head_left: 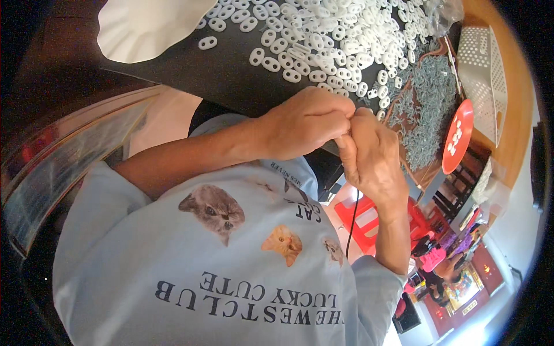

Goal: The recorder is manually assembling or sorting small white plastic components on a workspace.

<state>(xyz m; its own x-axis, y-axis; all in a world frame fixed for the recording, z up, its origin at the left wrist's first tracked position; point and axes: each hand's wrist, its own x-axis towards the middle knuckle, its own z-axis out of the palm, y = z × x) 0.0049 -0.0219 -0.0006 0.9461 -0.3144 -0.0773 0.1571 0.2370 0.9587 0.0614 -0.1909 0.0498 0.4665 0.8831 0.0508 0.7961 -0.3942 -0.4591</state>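
Observation:
My left hand [306, 124] is closed, its thumb and forefinger pressed together against the fingertips of my right hand [372, 153]. The right hand is curled shut too, thumb raised toward the left one. Whatever lies between the fingertips is hidden. Beneath the right hand a thin black cord [353, 225] runs down in front of my shirt. Just beyond both hands spreads a heap of small white oval plastic pieces [346, 43], each with two holes. To the right of them lies a pile of small grey-blue plastic pieces [427, 112].
A white wavy-edged dish [147, 29] sits far left on the dark tabletop [225, 75]. At right are a red plate [455, 162] with several white bits and a white perforated basket [482, 75]. Red plastic stools [358, 222] stand below. Other people [441, 265] are in the background.

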